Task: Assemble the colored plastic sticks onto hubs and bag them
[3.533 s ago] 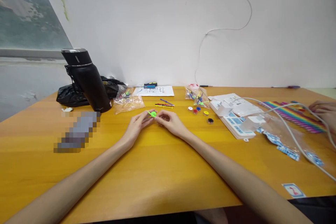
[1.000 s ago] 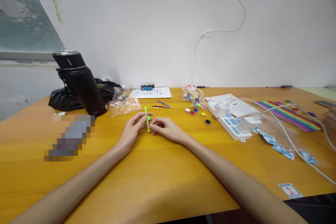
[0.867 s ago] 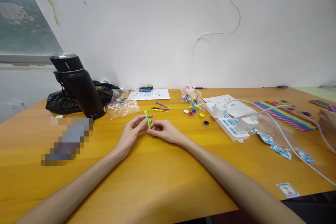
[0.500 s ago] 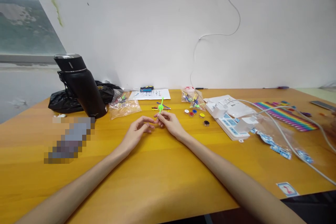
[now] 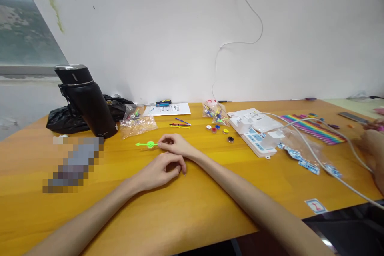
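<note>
1. At the far left, the black bottle is standing well apart from the work.
2. Nearer the middle, the green arrow is pointing left, its tail end sitting in the right hand's fingertips; whether it is touching the table, I cannot tell. Its slim shaft is probably calling for a light pinch close to the tail, leaving the round centre free and the shaft level.
3. The left hand is curling loosely, thumb and fingers apart, with nothing visible in its grasp; its fingers are pointing right, just below the right hand.
4. The right hand is pinching the arrow's tail between nearly closed fingertips, its forearm slanting in from the lower right.
5. Beyond, thin coloured sticks and, farther right, small round pieces are lying loose.
</note>
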The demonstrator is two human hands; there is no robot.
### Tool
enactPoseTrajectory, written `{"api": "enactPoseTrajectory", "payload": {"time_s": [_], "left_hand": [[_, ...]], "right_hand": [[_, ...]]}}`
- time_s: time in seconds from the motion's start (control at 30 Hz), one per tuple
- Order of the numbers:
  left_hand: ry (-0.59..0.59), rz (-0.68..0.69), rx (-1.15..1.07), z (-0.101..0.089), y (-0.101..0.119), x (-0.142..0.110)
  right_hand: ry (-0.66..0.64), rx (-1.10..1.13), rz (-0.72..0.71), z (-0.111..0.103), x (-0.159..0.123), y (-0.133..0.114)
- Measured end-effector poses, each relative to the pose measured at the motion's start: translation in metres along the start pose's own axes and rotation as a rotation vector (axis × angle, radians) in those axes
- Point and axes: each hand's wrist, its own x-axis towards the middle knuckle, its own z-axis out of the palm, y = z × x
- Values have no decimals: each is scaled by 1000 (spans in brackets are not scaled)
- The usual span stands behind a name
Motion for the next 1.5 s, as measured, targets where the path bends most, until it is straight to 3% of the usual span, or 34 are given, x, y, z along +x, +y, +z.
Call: {"api": "enactPoseTrajectory", "payload": {"time_s": [0.13,0.23,0.37,0.47,0.6,0.77,0.9,1.0,1.1,1.23,1.33,1.4,1.5], "left_hand": [[-13,-3,-38,0,1,0],[-1,-2,-44,0,1,1],[14,8,-35,-1,1,1],[-1,-5,-36,-2,1,-1],[-15,-12,-29,-2,0,-2],[2,0,15,-3,-1,-2],[-6,1,7,-4,-1,-2],[-14,-18,-10,-4,-1,-1],[59,-64,-39,-2,-3,1],[261,-111,-178,0,-13,4],[256,-119,-357,1,-21,6],[257,-143,-462,0,-27,8],[360,-190,-577,-3,-33,11]], "right_hand": [[-141,-90,-53,16,29,1],[-174,-186,-76,26,48,-1],[-131,-173,-115,31,58,0],[-21,-108,-144,28,49,0],[129,-230,-114,8,8,-4],[240,-943,-219,-58,-80,-7],[495,-1232,-34,-121,-144,6],[559,-1136,81,-143,-170,14],[471,-904,60,-128,-170,8],[323,-416,29,-75,-137,-10],[237,-119,-11,-39,-103,-18],[204,14,-37,-26,-83,-19],[149,109,-60,-22,-62,-17]]}}
